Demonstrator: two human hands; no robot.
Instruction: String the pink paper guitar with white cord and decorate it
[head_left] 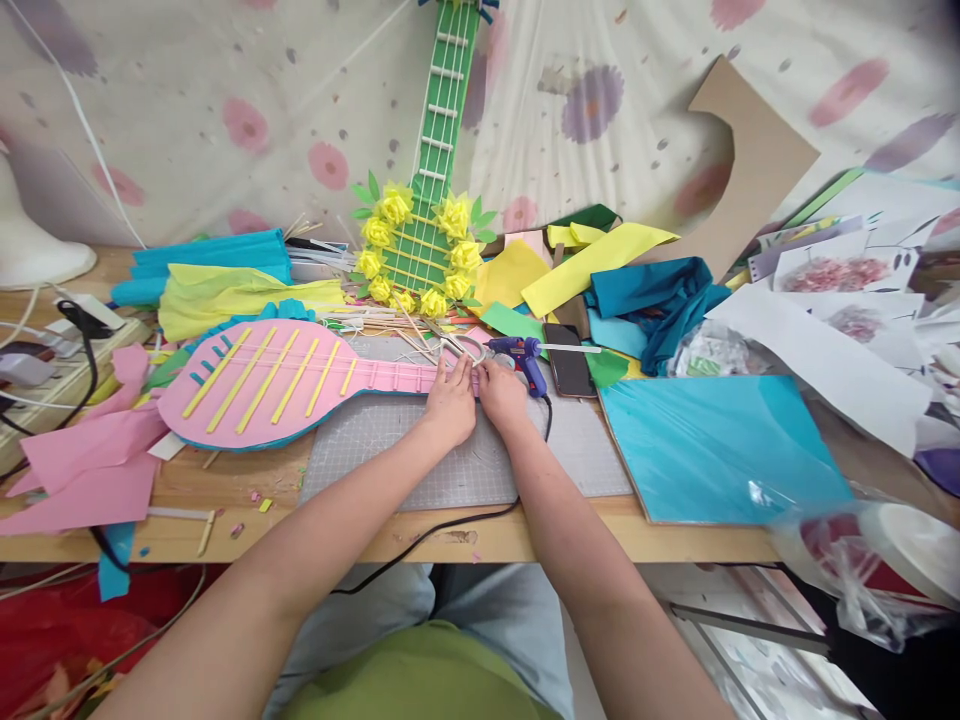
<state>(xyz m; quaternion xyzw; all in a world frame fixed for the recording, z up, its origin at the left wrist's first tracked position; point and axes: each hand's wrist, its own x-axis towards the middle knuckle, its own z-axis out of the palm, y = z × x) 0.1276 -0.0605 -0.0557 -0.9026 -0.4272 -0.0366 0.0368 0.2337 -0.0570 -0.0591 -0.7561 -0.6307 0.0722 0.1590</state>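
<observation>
Table (pixel 570 540) carries a grey cutting mat (pixel 397 465). Pink paper instrument (pixel 298 355) lies flat: body left of the mat, neck running right across it to the hands. Both forearms reach forward, angled inward. Left hand (pixel 451 405): palm down, fingers extended over the neck end. Right hand (pixel 502 395): just beside it, fingers bent, tips at the same end. Can't tell if either is pinching. Glue gun (pixel 523 358) near right hand.
</observation>
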